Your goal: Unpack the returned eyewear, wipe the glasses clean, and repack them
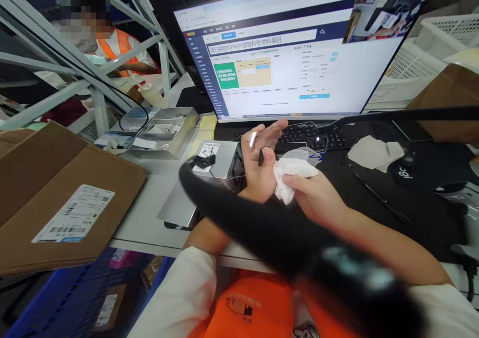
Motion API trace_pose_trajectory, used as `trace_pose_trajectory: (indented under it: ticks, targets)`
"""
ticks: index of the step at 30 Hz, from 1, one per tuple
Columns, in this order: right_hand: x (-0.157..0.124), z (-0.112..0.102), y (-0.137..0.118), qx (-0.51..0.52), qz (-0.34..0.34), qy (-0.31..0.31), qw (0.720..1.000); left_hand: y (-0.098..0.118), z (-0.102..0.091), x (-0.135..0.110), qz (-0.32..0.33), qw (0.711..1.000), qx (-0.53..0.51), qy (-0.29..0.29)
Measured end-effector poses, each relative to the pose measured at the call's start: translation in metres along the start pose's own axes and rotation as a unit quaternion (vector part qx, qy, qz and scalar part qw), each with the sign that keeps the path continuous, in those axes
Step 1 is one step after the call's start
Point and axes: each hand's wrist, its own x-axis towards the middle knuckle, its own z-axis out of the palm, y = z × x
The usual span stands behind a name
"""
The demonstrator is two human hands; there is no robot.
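Now the right hand (312,191) grips crumpled white tissue (294,172), thumb on top, beside the loosely open left hand (259,176).

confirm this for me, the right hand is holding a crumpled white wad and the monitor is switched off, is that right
Not quite: the head view shows the monitor switched on and lit. The right hand is holding a crumpled white wad.
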Motion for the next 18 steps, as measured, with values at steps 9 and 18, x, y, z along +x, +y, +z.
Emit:
trace_pose_trajectory:
  ticks: [9,18]
  targets:
    - [0.0000,0.0003,-0.0007,-0.008,-0.007,-0.004,1.000,0.0031,0.0044,0.0001,0.008,1.000,0.010,0.023]
    - [0.0003,0.0008,-0.0016,0.014,-0.002,0.003,1.000,0.0001,0.0013,-0.0002,0.021,0.999,0.022,0.019]
